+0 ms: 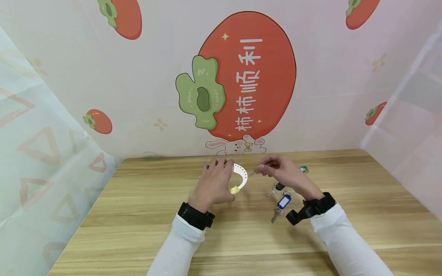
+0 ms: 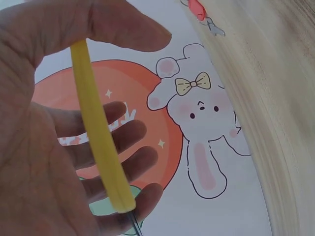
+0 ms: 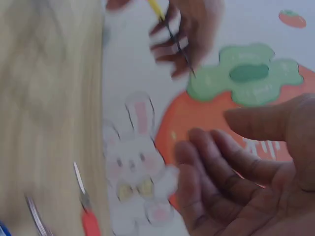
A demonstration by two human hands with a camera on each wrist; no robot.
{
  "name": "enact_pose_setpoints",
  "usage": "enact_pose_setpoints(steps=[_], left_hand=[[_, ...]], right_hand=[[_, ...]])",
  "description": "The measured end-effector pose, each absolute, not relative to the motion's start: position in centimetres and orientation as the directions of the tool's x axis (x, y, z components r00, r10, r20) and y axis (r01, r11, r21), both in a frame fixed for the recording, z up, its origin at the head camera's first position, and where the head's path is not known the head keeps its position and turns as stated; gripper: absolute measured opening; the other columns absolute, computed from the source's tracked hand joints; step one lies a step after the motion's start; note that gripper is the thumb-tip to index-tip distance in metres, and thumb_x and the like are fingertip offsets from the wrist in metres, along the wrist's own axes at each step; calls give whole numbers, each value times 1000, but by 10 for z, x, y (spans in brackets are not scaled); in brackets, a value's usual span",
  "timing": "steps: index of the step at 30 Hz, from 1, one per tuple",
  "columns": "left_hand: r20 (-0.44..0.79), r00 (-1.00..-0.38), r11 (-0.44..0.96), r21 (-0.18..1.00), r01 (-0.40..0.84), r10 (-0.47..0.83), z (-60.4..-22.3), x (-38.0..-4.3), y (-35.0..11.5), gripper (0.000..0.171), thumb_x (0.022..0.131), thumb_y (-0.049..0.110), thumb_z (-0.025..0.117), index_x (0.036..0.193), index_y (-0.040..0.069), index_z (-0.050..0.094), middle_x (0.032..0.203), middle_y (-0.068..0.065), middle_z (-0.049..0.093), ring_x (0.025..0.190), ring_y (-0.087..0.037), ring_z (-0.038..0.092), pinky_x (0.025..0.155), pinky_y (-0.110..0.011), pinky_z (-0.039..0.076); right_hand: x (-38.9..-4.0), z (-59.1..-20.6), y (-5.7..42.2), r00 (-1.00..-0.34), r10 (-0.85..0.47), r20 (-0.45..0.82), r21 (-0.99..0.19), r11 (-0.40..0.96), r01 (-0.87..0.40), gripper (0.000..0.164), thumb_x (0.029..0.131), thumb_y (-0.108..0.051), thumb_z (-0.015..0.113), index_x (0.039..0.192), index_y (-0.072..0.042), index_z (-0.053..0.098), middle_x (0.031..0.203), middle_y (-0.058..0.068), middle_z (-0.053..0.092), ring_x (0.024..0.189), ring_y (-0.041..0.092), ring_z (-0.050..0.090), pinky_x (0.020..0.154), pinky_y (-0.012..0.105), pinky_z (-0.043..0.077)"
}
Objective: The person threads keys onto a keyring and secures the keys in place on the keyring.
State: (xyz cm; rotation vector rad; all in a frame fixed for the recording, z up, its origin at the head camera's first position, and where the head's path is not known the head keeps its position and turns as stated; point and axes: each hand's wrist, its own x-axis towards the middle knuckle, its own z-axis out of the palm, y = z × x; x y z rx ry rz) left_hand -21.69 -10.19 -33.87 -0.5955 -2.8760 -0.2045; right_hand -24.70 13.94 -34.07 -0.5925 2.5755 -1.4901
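My left hand (image 1: 214, 182) holds a flat, white C-shaped plate with a row of small holes (image 1: 243, 177). Its thick yellow grip (image 2: 98, 128) spans from the thumb to the fingers, edge-on in the left wrist view and raised off the table. My right hand (image 1: 283, 174) hovers just right of the plate, fingers loosely bent; in the right wrist view (image 3: 236, 182) nothing shows between thumb and fingers. A silver key (image 1: 254, 173) shows beside its fingertips. The right wrist view has this key on the tabletop with a red tag (image 3: 90, 223).
On the wooden table (image 1: 145, 230), a blue-tagged key (image 1: 284, 201) lies below the right hand. Partly hidden behind that hand are a black-tagged key (image 1: 280, 186) and a green tag (image 1: 304, 168). A printed backdrop (image 1: 324, 76) stands along the back edge.
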Motion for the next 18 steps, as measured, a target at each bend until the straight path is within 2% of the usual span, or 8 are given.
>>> enact_pose_setpoints(steps=[7,12,18], left_hand=[[179,-908,911,101,400,379,-338,-217,-103,92,61,32,91,141,7,52,136,-12,54,125,-34,49,100,-57,42],[179,-910,912,107,395,373,-338,-218,-104,92,61,32,92,141,7,53,136,-12,54,124,-34,50,100,-56,43],[180,-912,913,112,392,370,-336,-218,-104,91,63,32,91,141,6,52,136,-14,55,123,-34,50,101,-56,43]], right_hand=[[-254,-342,160,-908,-400,125,-618,685,-387,10,95,-9,69,94,1,69,79,5,63,66,18,55,60,34,46],[-255,-344,169,-907,-420,17,-499,783,-371,9,89,-8,74,82,-3,69,73,2,60,62,16,52,58,32,44],[-254,-347,175,-907,-399,-135,-414,854,-314,21,85,-9,78,69,-9,64,66,-1,55,58,14,46,56,29,39]])
